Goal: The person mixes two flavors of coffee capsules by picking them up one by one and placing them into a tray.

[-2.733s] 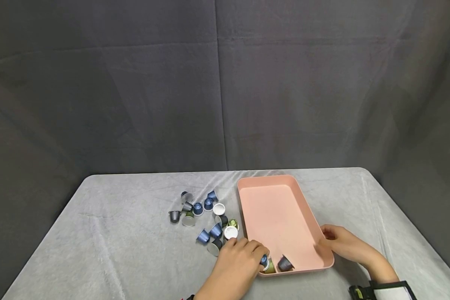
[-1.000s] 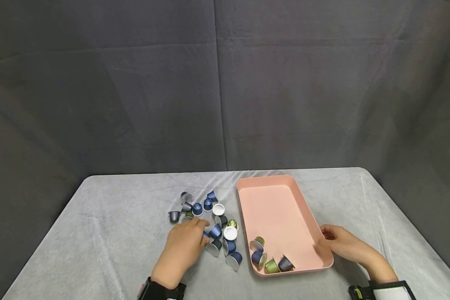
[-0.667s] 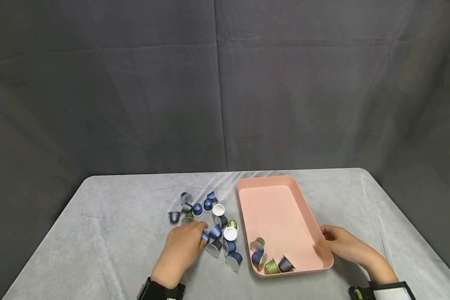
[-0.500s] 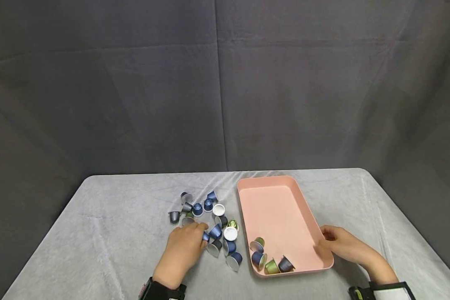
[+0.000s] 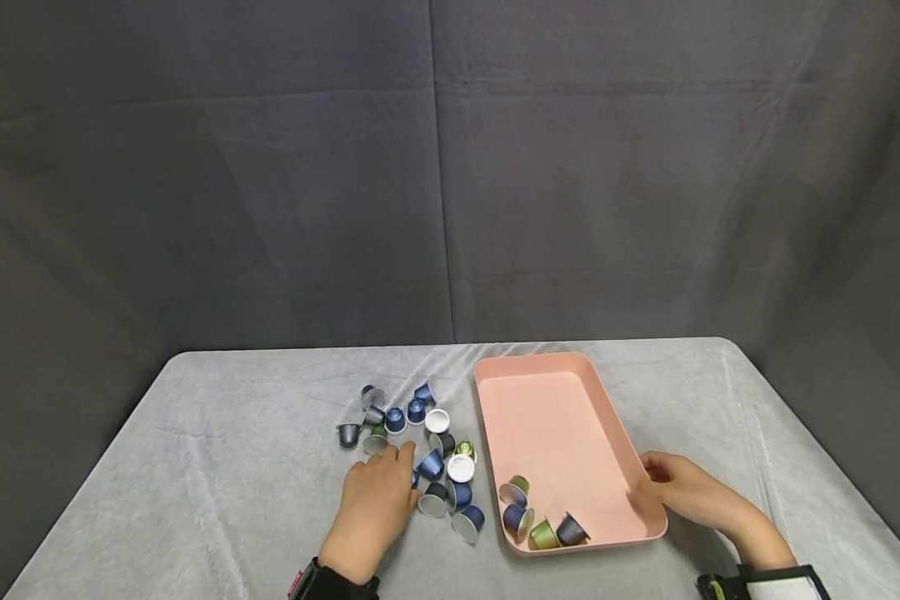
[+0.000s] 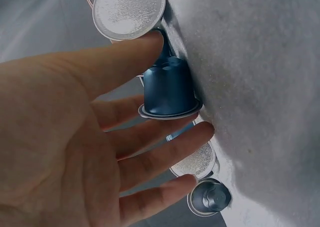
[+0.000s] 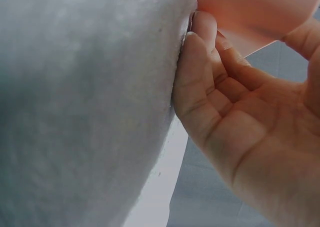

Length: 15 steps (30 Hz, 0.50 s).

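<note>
My left hand (image 5: 377, 500) reaches into a loose group of coffee capsules. In the left wrist view, a blue coffee capsule (image 6: 170, 91) stands between the thumb and the loosely spread fingers, with no firm pinch visible. The head view shows only a sliver of it beside the thumb. My right hand (image 5: 693, 493) grips the right wall of a pink tray (image 5: 551, 417), near its front corner. In the right wrist view, its thumb lies against the tray and the bent fingers meet the lower edge. Inside the tray's front left corner lie a green capsule (image 5: 543, 535), a dark capsule (image 5: 572, 530) and others.
Blue, dark, green and white-lidded capsules lie scattered left of the tray, among them a white-lidded capsule (image 5: 461, 467) and a dark capsule (image 5: 348, 435). A grey cloth (image 5: 195, 500) covers the table. A dark curtain (image 5: 307, 208) hangs behind it.
My left hand has left the tray's front corner, where it held a blue capsule, and moved left to the scattered group. More capsules now lie in the tray. Lately a dark capsule shifted slightly right.
</note>
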Motion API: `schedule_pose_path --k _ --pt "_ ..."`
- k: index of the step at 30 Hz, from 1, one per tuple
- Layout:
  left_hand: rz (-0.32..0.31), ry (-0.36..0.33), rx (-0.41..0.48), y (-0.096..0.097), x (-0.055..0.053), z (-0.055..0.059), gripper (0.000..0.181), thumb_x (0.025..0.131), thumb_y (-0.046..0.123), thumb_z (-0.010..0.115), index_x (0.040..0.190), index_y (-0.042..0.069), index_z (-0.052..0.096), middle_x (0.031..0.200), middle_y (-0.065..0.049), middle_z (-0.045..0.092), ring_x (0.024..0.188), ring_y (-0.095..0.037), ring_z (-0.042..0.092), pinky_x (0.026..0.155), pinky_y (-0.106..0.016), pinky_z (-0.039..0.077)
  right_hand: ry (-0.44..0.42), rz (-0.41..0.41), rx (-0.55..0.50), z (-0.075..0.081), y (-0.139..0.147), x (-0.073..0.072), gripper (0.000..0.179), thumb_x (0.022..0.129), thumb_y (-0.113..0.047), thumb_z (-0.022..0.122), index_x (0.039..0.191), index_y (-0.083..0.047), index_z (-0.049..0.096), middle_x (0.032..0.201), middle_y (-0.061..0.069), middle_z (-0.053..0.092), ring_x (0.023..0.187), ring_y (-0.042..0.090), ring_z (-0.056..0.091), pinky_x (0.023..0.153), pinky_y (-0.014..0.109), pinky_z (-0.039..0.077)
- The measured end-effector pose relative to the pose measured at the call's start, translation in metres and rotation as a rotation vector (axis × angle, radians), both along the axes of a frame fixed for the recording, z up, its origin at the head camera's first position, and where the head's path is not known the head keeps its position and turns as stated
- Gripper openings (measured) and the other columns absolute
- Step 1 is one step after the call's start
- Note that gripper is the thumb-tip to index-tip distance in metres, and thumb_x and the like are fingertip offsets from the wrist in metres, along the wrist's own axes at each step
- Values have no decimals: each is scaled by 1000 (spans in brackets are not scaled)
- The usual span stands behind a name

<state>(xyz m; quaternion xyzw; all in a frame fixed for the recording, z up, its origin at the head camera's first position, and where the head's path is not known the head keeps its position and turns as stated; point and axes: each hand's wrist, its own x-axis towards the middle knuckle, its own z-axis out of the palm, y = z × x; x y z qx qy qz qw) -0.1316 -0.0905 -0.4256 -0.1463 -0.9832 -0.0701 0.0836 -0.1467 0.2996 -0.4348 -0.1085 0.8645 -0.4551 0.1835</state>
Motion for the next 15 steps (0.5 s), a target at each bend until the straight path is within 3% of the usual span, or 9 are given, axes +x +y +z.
schedule_pose_path --k 7,15 --pt "8 33 -3 1 0 -2 56 68 25 80 113 0 57 93 -14 61 75 -28 60 59 -42 45 10 -3 19 0 -1 1 28 87 -11 57 107 10 56 95 11 63 84 18 57 69 26 46" --pt "21 104 0 0 -2 -6 43 65 21 82 90 -1 55 78 -11 52 68 -27 56 52 -39 43 16 -5 12 0 -1 0 29 86 -10 57 106 10 56 94 11 63 84 19 56 69 26 46"
